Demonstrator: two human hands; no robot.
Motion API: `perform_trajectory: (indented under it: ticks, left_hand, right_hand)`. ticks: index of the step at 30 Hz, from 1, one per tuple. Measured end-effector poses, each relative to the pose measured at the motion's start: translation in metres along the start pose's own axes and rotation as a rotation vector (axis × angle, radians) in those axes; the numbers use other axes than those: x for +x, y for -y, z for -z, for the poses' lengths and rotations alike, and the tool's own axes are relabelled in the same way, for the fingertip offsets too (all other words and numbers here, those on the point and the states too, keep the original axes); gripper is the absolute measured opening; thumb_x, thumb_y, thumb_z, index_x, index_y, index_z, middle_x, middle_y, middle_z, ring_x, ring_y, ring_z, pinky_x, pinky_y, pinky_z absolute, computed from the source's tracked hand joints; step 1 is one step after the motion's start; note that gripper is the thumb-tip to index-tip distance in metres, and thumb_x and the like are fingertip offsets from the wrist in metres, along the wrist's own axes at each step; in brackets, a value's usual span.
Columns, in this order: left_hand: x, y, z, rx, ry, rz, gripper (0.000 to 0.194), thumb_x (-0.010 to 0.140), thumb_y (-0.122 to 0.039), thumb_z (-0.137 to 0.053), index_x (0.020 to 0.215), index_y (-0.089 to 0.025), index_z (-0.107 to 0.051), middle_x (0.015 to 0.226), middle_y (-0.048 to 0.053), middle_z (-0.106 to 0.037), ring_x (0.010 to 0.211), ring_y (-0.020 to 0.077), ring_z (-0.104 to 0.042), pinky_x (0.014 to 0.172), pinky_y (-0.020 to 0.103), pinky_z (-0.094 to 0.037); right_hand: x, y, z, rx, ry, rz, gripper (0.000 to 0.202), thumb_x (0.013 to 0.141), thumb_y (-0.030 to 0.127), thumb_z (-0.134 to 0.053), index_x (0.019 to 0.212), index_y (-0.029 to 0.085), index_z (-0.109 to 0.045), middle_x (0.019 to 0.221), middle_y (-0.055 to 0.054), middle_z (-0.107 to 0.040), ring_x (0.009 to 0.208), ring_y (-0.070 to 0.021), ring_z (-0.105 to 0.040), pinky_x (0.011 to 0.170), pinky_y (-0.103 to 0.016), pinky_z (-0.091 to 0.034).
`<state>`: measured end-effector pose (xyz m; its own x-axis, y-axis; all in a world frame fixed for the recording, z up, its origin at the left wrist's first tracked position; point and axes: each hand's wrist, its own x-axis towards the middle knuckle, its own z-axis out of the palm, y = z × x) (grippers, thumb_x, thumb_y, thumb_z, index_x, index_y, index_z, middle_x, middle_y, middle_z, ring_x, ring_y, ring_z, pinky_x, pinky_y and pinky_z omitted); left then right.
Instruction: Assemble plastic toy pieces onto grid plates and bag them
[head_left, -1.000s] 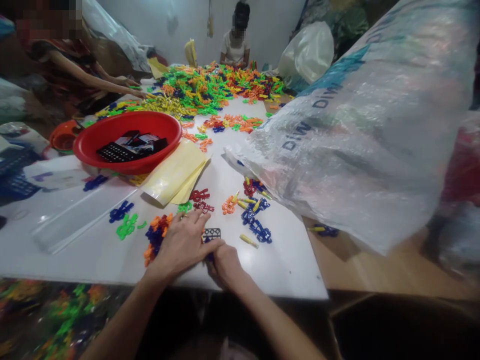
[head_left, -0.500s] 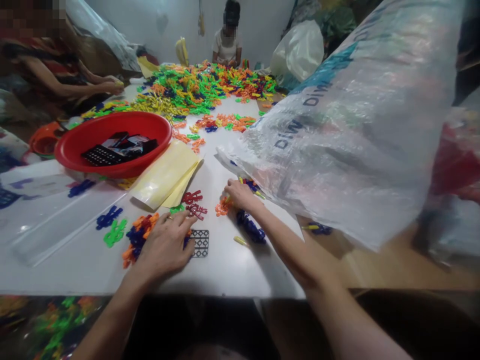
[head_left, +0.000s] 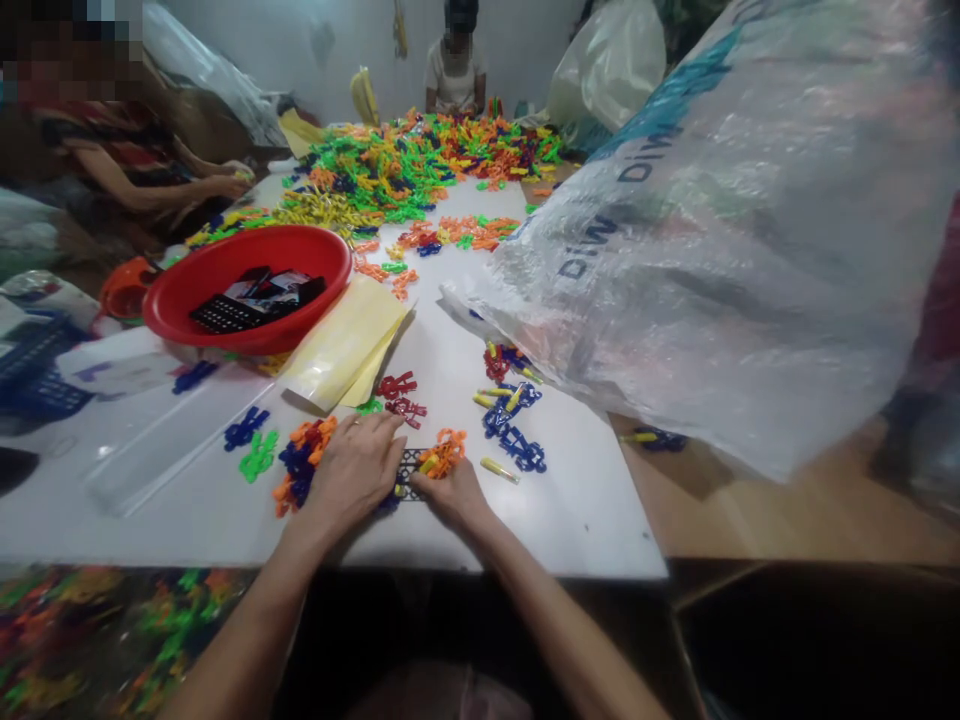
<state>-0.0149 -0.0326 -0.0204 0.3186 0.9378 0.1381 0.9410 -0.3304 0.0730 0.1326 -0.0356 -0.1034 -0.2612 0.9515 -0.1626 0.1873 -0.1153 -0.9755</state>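
My right hand (head_left: pixel 454 488) is closed on an orange plastic piece (head_left: pixel 448 452) with a yellow stick (head_left: pixel 428 464) beside it, over a black perforated plate (head_left: pixel 412 486). My left hand (head_left: pixel 358 462) rests at the plate's left edge, bent over something dark blue mostly hidden under its fingers. Left of that hand lies a heap of orange and blue pieces (head_left: pixel 302 465). Dark red pieces (head_left: pixel 401 395) lie just beyond. Blue pieces (head_left: pixel 517 430) with yellow sticks on them are to the right, and a loose yellow stick (head_left: pixel 499 469) lies nearer.
A red basin (head_left: pixel 161 300) holding black plates stands at the left, beside folded yellow sheets (head_left: pixel 337 345). A large white sack (head_left: pixel 720 280) leans over the right side. Many coloured pieces (head_left: pixel 397 165) are piled farther back. Two people sit at the left and far end.
My right hand has come back toward me from the blue pieces to the black plate, bringing the orange piece. The blue pieces at right are now uncovered. The view has shifted slightly.
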Motion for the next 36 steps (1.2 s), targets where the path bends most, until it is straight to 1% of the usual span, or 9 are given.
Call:
perform_trajectory:
  ticks: [4,10,16,20,24,26,30,34,36]
  left_hand:
    - [-0.002,-0.001,-0.003,-0.010,-0.033,0.015,0.041,0.094,-0.037,-0.037,0.118,-0.012,-0.058,0.117,0.011,-0.066,0.110,0.0250,-0.057,0.103,0.042,-0.037]
    - [-0.005,-0.001,-0.002,-0.027,-0.018,-0.017,0.062,0.083,-0.059,-0.050,0.124,-0.013,-0.055,0.122,0.013,-0.063,0.114,0.0288,-0.055,0.104,0.044,-0.036]
    - [0.004,0.012,-0.006,0.070,-0.036,0.061,0.045,0.086,-0.039,-0.047,0.118,-0.010,-0.060,0.116,0.016,-0.064,0.109,0.0302,-0.057,0.098,0.045,-0.040]
    - [-0.001,0.000,-0.005,0.055,-0.030,-0.019,0.041,0.086,-0.032,-0.043,0.118,-0.012,-0.061,0.120,0.015,-0.062,0.111,0.0298,-0.056,0.100,0.046,-0.040]
    - [-0.006,-0.015,-0.006,0.056,-0.031,-0.064,0.042,0.083,-0.023,-0.042,0.121,-0.013,-0.060,0.121,0.014,-0.061,0.111,0.0293,-0.055,0.103,0.048,-0.037]
    - [-0.005,-0.017,-0.006,0.050,-0.019,-0.064,0.042,0.084,-0.023,-0.042,0.121,-0.013,-0.059,0.120,0.014,-0.061,0.110,0.0293,-0.056,0.103,0.048,-0.038]
    - [-0.003,-0.014,-0.007,0.009,-0.006,-0.071,0.042,0.085,-0.023,-0.040,0.121,-0.012,-0.059,0.121,0.013,-0.062,0.112,0.0282,-0.055,0.104,0.048,-0.038]
    - [-0.003,-0.014,-0.006,-0.014,-0.014,-0.056,0.042,0.085,-0.023,-0.041,0.122,-0.013,-0.059,0.123,0.012,-0.061,0.113,0.0276,-0.055,0.104,0.048,-0.038]
    - [-0.004,-0.014,-0.006,-0.018,-0.018,-0.049,0.041,0.086,-0.024,-0.042,0.122,-0.013,-0.059,0.123,0.012,-0.061,0.113,0.0276,-0.055,0.104,0.048,-0.038]
  right_hand:
    - [0.003,-0.013,-0.015,-0.090,-0.019,0.119,0.012,0.078,0.026,-0.052,0.069,0.018,-0.054,0.064,0.002,-0.056,0.060,-0.0131,-0.049,0.058,-0.023,-0.039]
    - [0.010,-0.015,-0.015,-0.670,0.108,0.311,0.018,0.085,0.020,-0.044,0.094,0.020,-0.059,0.091,-0.004,-0.065,0.076,-0.0170,-0.058,0.069,-0.026,-0.042]
    - [0.031,0.009,-0.025,-0.857,0.203,0.266,0.020,0.085,0.021,-0.048,0.102,0.019,-0.060,0.095,-0.005,-0.068,0.081,-0.0191,-0.062,0.070,-0.027,-0.043]
    - [0.041,0.023,0.026,-0.789,0.431,0.274,0.014,0.084,0.023,-0.059,0.095,0.019,-0.066,0.089,-0.002,-0.070,0.078,-0.0148,-0.062,0.068,-0.021,-0.043]
    - [0.065,0.034,0.098,-1.185,0.076,0.154,0.030,0.087,0.008,-0.047,0.113,0.013,-0.062,0.111,-0.013,-0.064,0.095,-0.0196,-0.061,0.077,-0.027,-0.045]
    - [0.080,0.038,0.114,-1.312,-0.018,0.099,0.030,0.088,0.005,-0.041,0.108,0.008,-0.063,0.113,-0.019,-0.061,0.099,-0.0235,-0.060,0.079,-0.031,-0.045]
    - [0.085,0.040,0.096,-1.337,0.043,0.204,0.027,0.089,0.006,-0.040,0.103,0.010,-0.063,0.110,-0.016,-0.060,0.101,-0.0227,-0.057,0.081,-0.030,-0.044]
    - [0.052,0.022,0.071,-1.322,0.185,0.562,0.016,0.092,0.014,-0.045,0.098,0.016,-0.060,0.102,-0.010,-0.060,0.094,-0.0202,-0.055,0.084,-0.032,-0.043]
    - [0.035,0.011,0.068,-1.291,0.182,0.592,0.014,0.093,0.017,-0.046,0.093,0.017,-0.060,0.095,-0.007,-0.061,0.089,-0.0193,-0.055,0.084,-0.032,-0.042]
